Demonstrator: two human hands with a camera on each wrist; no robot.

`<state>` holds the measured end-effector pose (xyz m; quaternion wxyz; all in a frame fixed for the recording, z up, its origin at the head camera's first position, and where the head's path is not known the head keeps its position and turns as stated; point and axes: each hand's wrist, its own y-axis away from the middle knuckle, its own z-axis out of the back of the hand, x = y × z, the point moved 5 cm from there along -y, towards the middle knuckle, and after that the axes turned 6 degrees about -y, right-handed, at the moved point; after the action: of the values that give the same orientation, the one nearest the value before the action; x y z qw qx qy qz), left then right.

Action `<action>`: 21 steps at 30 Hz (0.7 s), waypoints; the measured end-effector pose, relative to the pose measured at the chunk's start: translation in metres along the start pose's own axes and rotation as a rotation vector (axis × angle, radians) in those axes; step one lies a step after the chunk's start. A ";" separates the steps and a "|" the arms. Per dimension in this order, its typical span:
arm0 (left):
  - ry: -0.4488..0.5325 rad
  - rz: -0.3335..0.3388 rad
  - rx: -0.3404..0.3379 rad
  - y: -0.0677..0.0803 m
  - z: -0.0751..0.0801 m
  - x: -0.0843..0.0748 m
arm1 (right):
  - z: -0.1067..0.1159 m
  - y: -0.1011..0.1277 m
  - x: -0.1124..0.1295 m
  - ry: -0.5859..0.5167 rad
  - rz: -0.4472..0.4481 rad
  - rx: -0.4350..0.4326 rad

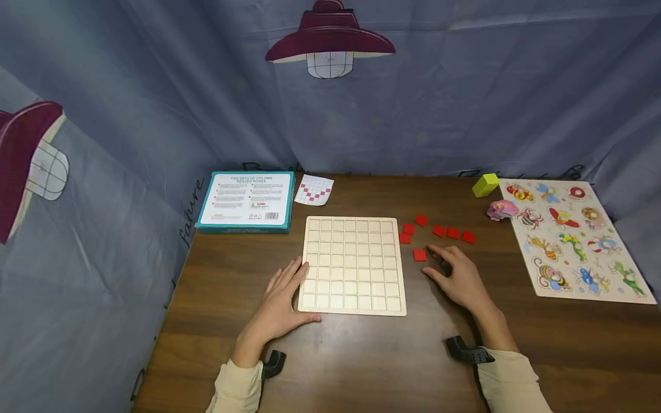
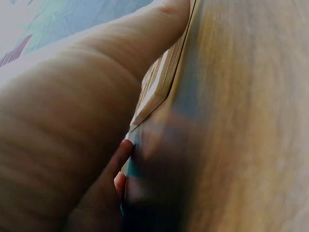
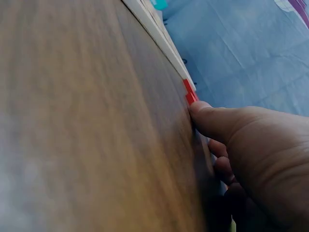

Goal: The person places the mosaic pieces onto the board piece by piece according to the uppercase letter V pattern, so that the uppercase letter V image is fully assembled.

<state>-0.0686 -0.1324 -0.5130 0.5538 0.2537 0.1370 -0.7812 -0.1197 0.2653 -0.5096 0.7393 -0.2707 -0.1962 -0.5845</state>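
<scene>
Hands both down on the brown wooden table (image 1: 361,355). My left hand (image 1: 281,301) lies flat, fingers straight, against the left edge of the wooden grid board (image 1: 353,265), holding nothing; left wrist view shows my thumb along that board's edge. My right hand (image 1: 457,275) rests right of the board, fingers loosely bent, gripping nothing; fingertips sit just beside one red square tile (image 1: 420,254). Other red tiles (image 1: 453,233) lie scattered behind it, near the board's top right corner. Teal box (image 1: 247,202) and pattern card (image 1: 313,190) sit far left; insect peg puzzle (image 1: 570,238), yellow block (image 1: 485,184) and pink toy (image 1: 501,209) far right.
</scene>
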 end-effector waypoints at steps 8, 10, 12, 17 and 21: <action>-0.049 -0.009 0.001 0.000 0.002 0.000 | -0.006 -0.011 0.005 0.103 -0.064 0.030; -0.049 -0.005 0.007 0.000 0.002 -0.001 | -0.006 -0.010 0.005 0.130 -0.070 0.022; -0.043 0.007 0.018 0.000 0.001 0.000 | -0.008 -0.008 0.005 0.148 -0.064 0.017; -0.038 0.031 0.023 0.000 0.000 0.000 | -0.010 -0.004 0.005 0.119 -0.013 -0.031; -0.037 0.029 0.009 0.000 0.001 -0.001 | -0.013 -0.004 0.015 0.012 0.069 -0.097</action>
<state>-0.0691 -0.1321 -0.5123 0.5666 0.2434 0.1195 -0.7781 -0.1208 0.2453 -0.5102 0.7463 -0.3094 -0.1537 -0.5690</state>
